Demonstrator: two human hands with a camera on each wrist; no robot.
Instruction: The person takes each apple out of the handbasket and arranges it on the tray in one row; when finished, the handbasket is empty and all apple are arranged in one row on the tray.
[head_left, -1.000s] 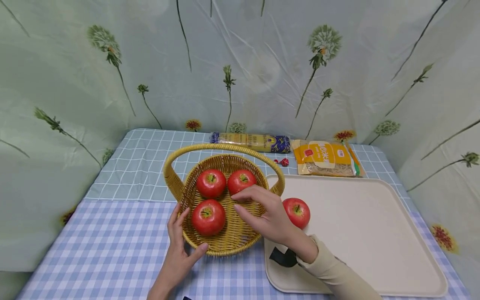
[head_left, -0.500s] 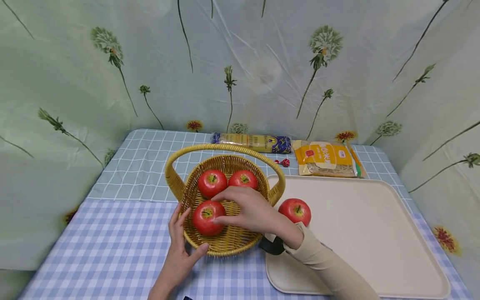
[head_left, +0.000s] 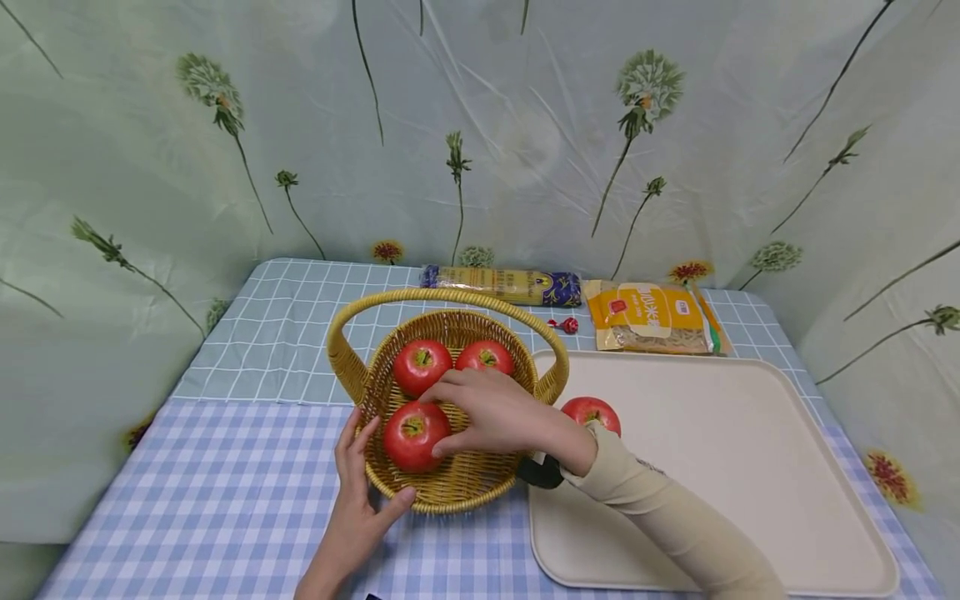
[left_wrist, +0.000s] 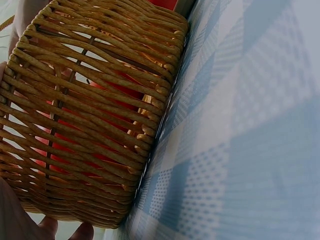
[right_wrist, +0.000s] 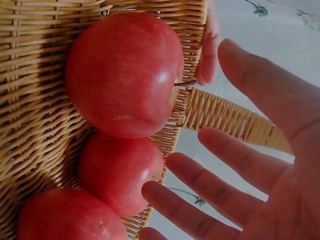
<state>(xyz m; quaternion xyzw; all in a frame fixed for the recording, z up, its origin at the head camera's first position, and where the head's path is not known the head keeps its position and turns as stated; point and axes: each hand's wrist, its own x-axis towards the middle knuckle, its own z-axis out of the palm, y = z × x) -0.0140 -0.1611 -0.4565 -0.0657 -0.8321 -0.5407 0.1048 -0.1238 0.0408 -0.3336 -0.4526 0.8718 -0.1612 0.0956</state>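
A round wicker basket (head_left: 472, 487) with a tall arched handle holds three red apples. My left hand (head_left: 356, 508) rests against its left front side, fingers and thumb spread along the rim. The wall of the basket (left_wrist: 85, 100) fills much of the left wrist view, with red showing through the weave. Over the basket, my right hand (head_left: 495, 412) reaches to the front apple (head_left: 415, 436), thumb and fingers spread beside it. In the right wrist view, that apple (right_wrist: 125, 75) sits apart from the extended fingers (right_wrist: 220, 187). A fourth apple (head_left: 591, 412) lies on the tray, partly behind the right sleeve.
The beige tray (head_left: 735, 467) occupies the right side of the checked tablecloth (head_left: 225, 483). Behind lie a long noodle packet (head_left: 498, 285), a yellow food bag (head_left: 652, 317) and a small red-wrapped candy (head_left: 567, 325). A flowered curtain (head_left: 525, 150) hangs at the back.
My right hand has moved left across the basket, from its right side to the front apple. The left hand, the basket and the apples have stayed in place.
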